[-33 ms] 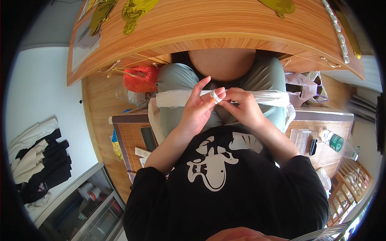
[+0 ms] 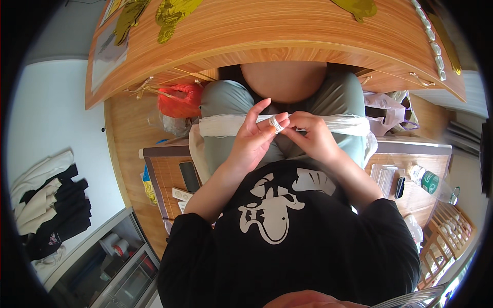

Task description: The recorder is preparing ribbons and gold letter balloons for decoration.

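A skein of white yarn is stretched across both of my knees. My left hand is in front of it, palm turned up, one finger raised apart. A small coil of white yarn is wound round the outstretched fingers of that hand. Thumb and forefinger of my right hand pinch together right beside the coil, against the left fingertips. The strand between them is too fine to make out clearly.
Ahead stands a wooden desk with gold foil pieces and a row of white pieces. A red bag is left of my knees. Beside me are a phone and, to the right, a bottle.
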`<state>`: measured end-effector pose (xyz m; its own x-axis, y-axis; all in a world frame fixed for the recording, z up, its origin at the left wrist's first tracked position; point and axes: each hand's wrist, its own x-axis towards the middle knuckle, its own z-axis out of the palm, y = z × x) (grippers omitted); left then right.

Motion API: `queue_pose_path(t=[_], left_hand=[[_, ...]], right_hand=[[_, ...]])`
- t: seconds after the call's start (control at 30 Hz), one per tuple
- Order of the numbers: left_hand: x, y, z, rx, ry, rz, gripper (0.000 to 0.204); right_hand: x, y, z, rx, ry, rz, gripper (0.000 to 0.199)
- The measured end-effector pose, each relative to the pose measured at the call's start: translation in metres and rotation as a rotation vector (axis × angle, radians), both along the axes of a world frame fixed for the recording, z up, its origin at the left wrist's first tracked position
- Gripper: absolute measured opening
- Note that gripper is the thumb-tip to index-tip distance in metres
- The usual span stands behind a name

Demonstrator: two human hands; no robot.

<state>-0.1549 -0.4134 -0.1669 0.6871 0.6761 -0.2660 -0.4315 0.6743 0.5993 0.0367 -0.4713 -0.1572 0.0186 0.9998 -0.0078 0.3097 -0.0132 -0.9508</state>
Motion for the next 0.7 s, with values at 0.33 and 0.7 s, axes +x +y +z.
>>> queue_pose_path(t=[0.33,0.7], left_hand=[[-0.005,-0.007,0.001,0.168,0.161,-0.069,0.051],[-0.012,-0.008,0.010,0.304,0.266,-0.303,0.081]], right_hand=[[0.005,0.003,-0.008,-0.130,0.337,0.074,0.008],[0.011,0.017,-0.001,-0.380,0.684,0.447,0.024]])
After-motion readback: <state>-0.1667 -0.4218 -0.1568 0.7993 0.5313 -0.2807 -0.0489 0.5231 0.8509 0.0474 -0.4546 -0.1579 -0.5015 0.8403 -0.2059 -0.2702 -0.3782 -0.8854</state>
